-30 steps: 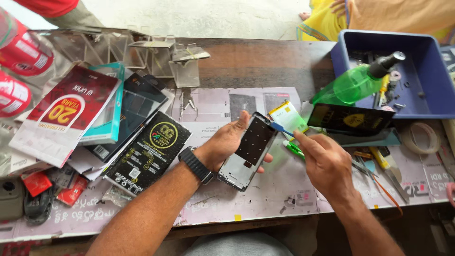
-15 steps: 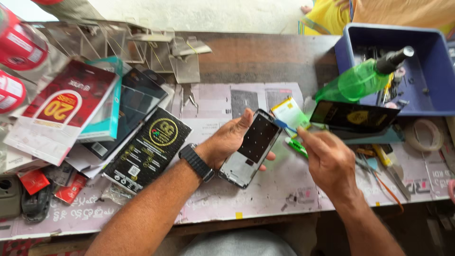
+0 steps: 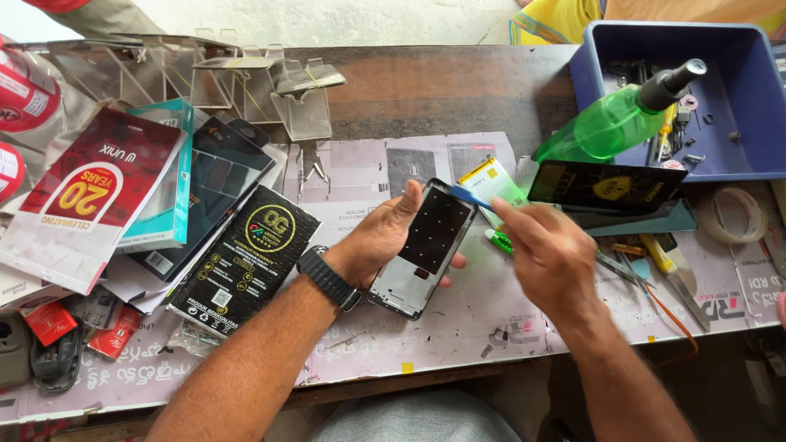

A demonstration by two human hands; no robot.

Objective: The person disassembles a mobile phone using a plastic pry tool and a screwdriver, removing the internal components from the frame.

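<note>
Near the middle of the frame, the left hand cradles an opened phone body with a silver frame and a dark dotted inner panel, tilted so its top end points toward the upper right. The thumb lies along the phone's left edge and the other fingers curl under it, their tips showing at the right edge. A black wristwatch sits on that wrist.

Just right of centre, the right hand pinches a thin blue tool between thumb and forefinger, the remaining fingers folded in; the tool's tip touches the upper end of the phone. The hand is slightly blurred.

Behind the tool lies a flat white and green battery on the paper-covered wooden table. In the upper right, a green plastic spray bottle with a black nozzle leans over the rim of a blue plastic tray that holds small parts. Below the bottle sits a black flat package with a yellow emblem. A roll of clear tape rests at the right edge, with loose hand tools near it.

Left of centre lies a black box with a yellow round emblem, and further left a red and white flat package overlaps a teal box. Clear plastic stands line the upper left.
</note>
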